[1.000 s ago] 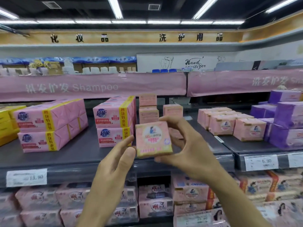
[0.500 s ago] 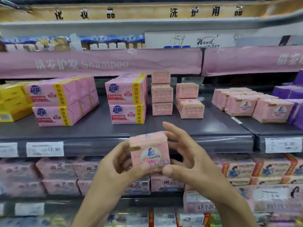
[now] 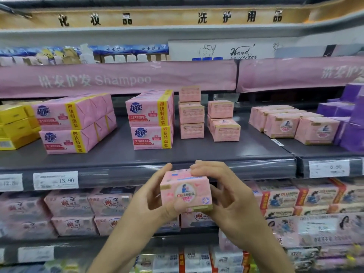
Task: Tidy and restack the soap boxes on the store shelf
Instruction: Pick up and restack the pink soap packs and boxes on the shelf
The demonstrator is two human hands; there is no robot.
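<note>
Pink cardboard with a round figure emblem: the small soap box (image 3: 186,191) is held in the air just in front of the dark grey shelf (image 3: 118,154), over its front rail. The left hand (image 3: 149,201) grips the box's left side, thumb pressed on the lower front face. The right hand (image 3: 226,196) clamps the right side, fingers curled over the top edge.

On the shelf behind, a stack of three plain pink boxes (image 3: 191,113) stands beside a lower, slightly skewed stack of pink boxes (image 3: 222,121), with a narrow gap between them. To the left are two pink multi-packs with yellow bands (image 3: 151,119), touching the three-high stack, then a second pair of banded pink packs (image 3: 74,123) and yellow boxes (image 3: 13,125) at the far left. To the right, past a stretch of bare board, is a row of pink emblem boxes (image 3: 295,123), then purple boxes (image 3: 346,119).

A pink "Shampoo" banner (image 3: 118,77) hangs low over the stacks, close above the tallest one. Bare shelf board runs in front of all the stacks up to the rail, which carries a white price tag (image 3: 55,180). Below the rail, pink wrapped packs (image 3: 78,203) fill the lower shelf.
</note>
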